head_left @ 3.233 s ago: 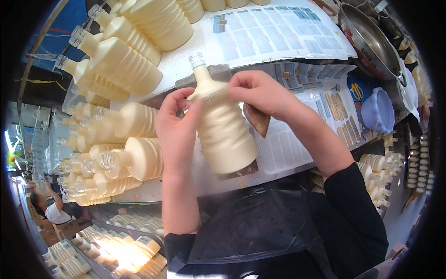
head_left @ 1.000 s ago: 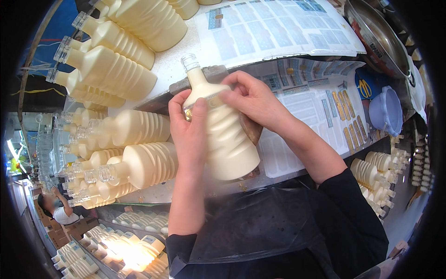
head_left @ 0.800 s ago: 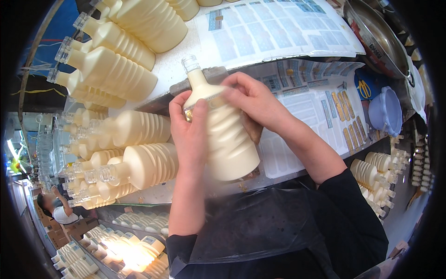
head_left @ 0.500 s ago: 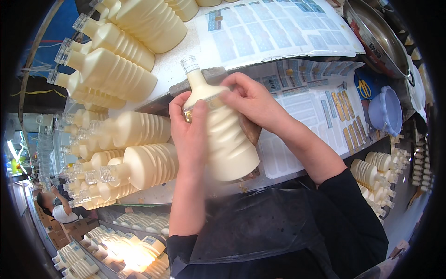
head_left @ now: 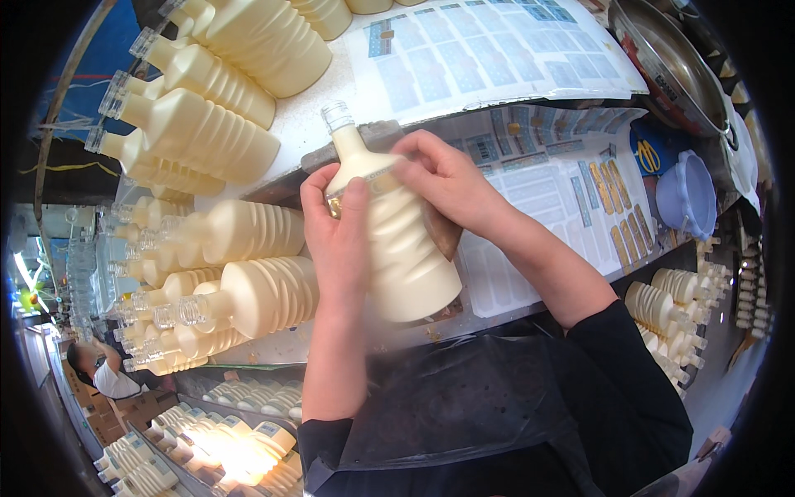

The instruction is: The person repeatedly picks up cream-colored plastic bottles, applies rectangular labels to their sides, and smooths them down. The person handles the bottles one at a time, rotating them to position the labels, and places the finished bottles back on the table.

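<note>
A cream bottle (head_left: 412,277) with a clear threaded neck and wavy ridged sides lies tilted in front of me, neck pointing away. Wrapped round the left side of its shoulder is my left hand (head_left: 333,228), closed, with the thumb up on the front. My right hand (head_left: 447,180) grips the other side of the shoulder, its thumb and bent fingers pressed to the surface. Between the two thumbs, a narrow printed label strip (head_left: 378,179) runs across the shoulder. A small gold patch (head_left: 334,205) shows by my left thumb. Under the bottle is a brown block (head_left: 445,235), mostly covered.
Cream bottles (head_left: 265,298) lie stacked at left, and more (head_left: 199,124) stand on the raised white shelf. Label sheets (head_left: 538,199) with blue and gold strips cover the bench at right. Beyond are a lilac bucket (head_left: 687,199) and a metal pan (head_left: 671,66). A person (head_left: 112,373) is far left.
My hands and the bottle stay almost in place; the right thumb has shifted very slightly, showing more of the label strip. The distant person's arm has moved.
</note>
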`<action>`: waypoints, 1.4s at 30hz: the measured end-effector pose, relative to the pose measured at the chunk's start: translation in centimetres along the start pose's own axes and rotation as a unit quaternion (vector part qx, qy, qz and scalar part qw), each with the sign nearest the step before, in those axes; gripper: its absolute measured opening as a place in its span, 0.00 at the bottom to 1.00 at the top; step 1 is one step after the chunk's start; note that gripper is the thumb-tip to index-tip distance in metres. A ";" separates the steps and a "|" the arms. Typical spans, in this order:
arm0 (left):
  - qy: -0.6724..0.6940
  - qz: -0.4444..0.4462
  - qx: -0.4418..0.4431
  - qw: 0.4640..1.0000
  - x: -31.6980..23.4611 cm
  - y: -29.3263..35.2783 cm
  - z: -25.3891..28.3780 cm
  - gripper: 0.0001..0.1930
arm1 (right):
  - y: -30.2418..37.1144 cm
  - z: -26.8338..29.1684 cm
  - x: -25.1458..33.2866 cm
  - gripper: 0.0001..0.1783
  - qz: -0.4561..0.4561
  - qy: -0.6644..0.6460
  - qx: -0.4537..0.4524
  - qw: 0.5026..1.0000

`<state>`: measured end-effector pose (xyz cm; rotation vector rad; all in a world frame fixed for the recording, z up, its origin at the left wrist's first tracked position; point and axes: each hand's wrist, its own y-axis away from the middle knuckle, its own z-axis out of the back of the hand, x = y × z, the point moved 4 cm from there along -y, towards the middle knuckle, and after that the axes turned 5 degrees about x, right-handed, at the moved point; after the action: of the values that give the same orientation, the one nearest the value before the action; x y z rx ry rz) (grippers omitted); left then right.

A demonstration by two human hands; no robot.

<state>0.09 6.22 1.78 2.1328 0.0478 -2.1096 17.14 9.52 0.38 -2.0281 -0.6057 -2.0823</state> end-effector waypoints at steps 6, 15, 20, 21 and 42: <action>-0.001 0.000 0.002 1.000 0.0 0.0 0.0 0.22 | -0.6 0.0 -1.0 0.16 0.046 -0.054 -0.013 0.997; -0.006 -0.009 0.007 1.000 0.0 0.0 0.0 0.22 | -0.3 -0.1 -0.7 0.16 0.028 -0.017 -0.015 0.999; 0.002 -0.004 0.011 1.000 -0.4 0.1 -0.2 0.20 | -0.3 -0.2 -0.8 0.16 0.036 -0.036 -0.034 0.998; 0.010 0.000 0.010 1.000 -0.3 0.1 -0.2 0.22 | -0.2 -0.2 -0.7 0.16 0.038 -0.045 -0.039 0.998; 0.261 0.140 0.082 0.952 2.4 0.0 1.4 0.33 | 5.8 -2.5 4.9 0.16 0.445 0.346 -0.174 0.807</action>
<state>-1.29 5.84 -0.65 2.5549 -0.3627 -1.3996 16.89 4.06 6.24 -1.0785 0.7570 -2.0812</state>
